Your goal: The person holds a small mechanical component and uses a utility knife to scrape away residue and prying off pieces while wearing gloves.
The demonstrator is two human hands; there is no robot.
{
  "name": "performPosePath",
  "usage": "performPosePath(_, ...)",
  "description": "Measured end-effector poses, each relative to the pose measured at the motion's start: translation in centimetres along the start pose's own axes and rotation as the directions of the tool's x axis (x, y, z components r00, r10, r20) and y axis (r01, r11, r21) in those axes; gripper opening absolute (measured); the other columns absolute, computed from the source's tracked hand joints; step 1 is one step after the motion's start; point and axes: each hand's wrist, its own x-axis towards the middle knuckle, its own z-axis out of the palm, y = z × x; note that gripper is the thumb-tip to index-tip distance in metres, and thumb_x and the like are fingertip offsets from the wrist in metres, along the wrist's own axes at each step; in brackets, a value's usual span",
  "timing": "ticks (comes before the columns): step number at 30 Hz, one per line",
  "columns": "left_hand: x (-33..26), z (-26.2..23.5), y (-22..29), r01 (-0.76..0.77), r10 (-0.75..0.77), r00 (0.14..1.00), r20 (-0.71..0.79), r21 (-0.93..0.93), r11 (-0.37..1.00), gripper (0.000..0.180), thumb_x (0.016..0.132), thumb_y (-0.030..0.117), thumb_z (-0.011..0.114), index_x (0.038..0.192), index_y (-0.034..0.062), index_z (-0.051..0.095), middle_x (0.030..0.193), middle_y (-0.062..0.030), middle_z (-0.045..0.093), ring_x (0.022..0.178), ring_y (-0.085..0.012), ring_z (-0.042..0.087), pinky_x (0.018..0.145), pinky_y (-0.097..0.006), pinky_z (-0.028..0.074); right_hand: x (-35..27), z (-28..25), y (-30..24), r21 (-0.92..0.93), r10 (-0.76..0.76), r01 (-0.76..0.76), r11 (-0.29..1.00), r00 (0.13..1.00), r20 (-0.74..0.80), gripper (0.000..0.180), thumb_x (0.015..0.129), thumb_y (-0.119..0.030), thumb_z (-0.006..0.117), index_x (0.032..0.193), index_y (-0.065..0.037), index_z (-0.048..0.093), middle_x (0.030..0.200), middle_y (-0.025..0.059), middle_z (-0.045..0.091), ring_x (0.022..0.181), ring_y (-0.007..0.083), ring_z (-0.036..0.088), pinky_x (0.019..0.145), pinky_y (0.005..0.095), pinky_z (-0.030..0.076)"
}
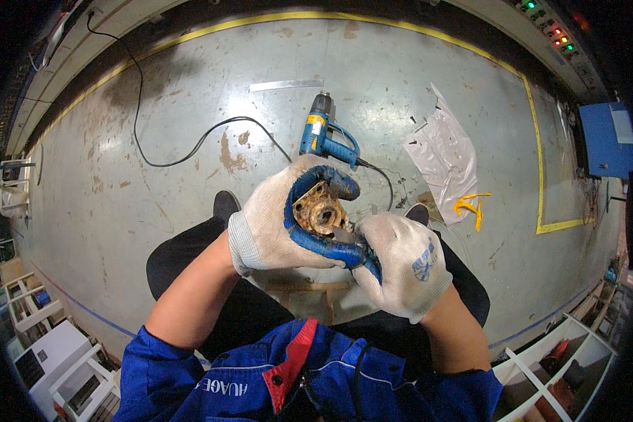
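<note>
Blue jacket [228,373] cloth with a red strip [293,362] is closest, along the bottom. Past it are two bent legs in black trousers [186,264], with a dark shoe [225,206] at the end of the left one. Both hands wear white gloves with blue palms.

The left grip [278,218] is curled like a letter C around a rusty round metal part [314,215] with a hole in the middle. It has good hold of it, up between the knees and over the floor [211,77]. The right grip [401,264] is folded in tight just beside it. A small grey piece [344,236] pokes out from its fingertips to the edge of the part; it is too small to say what it is.

Out on the floor, just past the left grip, lies a blue power tool [318,131] with a black nose and a black cord [383,174]. Further off lies a flat shiny metal strip [286,85]. To the right are a crumpled clear plastic sheet [446,151] and yellow straps [471,205] on its low end. A yellow line [532,133] goes round the floor.
</note>
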Motion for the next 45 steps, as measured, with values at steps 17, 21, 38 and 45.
performPosePath(17, 0.0, 0.3, 0.1, 0.026, -0.029, 0.997, 0.067, 0.053, 0.998, 0.077, 0.063, 0.041, 0.098, 0.116, 0.0005, 0.061, 0.102, -0.0117, 0.07, 0.092, -0.0216, 0.07, 0.083, -0.033, 0.056, -0.6, 0.1, -0.1, -0.082, 0.026, -0.017, 0.996, 0.995, 0.1, 0.039, 0.077, -0.029, 0.08, 0.101, -0.006, 0.059, 0.087, 0.0172, 0.064, 0.079, 0.0353, 0.069, 0.069, 0.0448, 0.057)
performPosePath(21, 0.1, 0.3, 0.4, 0.035, -0.039, 0.997, 0.071, 0.05, 0.998, 0.074, 0.063, 0.041, 0.098, 0.114, 0.0008, 0.062, 0.102, -0.0117, 0.07, 0.091, -0.0217, 0.07, 0.083, -0.033, 0.057, -0.6, 0.2, -0.1, -0.085, 0.023, -0.017, 0.996, 0.997, 0.072, 0.042, 0.075, -0.03, 0.081, 0.101, -0.006, 0.059, 0.086, 0.0161, 0.063, 0.078, 0.0341, 0.069, 0.067, 0.044, 0.056)
performPosePath(38, 0.0, 0.1, 0.0, 0.006, -0.009, 0.999, 0.053, 0.054, 0.999, 0.07, 0.066, 0.045, 0.094, 0.112, 0.0022, 0.064, 0.099, -0.0144, 0.071, 0.088, -0.0276, 0.073, 0.081, -0.036, 0.058, -0.2, 0.5, -0.3, -0.122, 0.013, -0.007, 0.992, 0.999, 0.047, 0.044, 0.07, -0.03, 0.085, 0.097, -0.006, 0.059, 0.086, 0.0144, 0.062, 0.077, 0.0326, 0.068, 0.067, 0.0433, 0.056)
performPosePath(45, 0.1, -0.2, 0.7, 0.016, -0.027, 0.995, 0.092, 0.12, 0.993, 0.07, 0.062, 0.028, 0.1, 0.115, 0.0, 0.064, 0.104, -0.0094, 0.069, 0.091, -0.0143, 0.066, 0.082, -0.03, 0.055, -0.2, 0.3, -0.2, -0.119, -0.006, 0.011, 0.993, 0.999, 0.039, 0.046, 0.069, -0.03, 0.085, 0.098, -0.006, 0.06, 0.087, 0.0141, 0.062, 0.078, 0.032, 0.068, 0.067, 0.0427, 0.055)
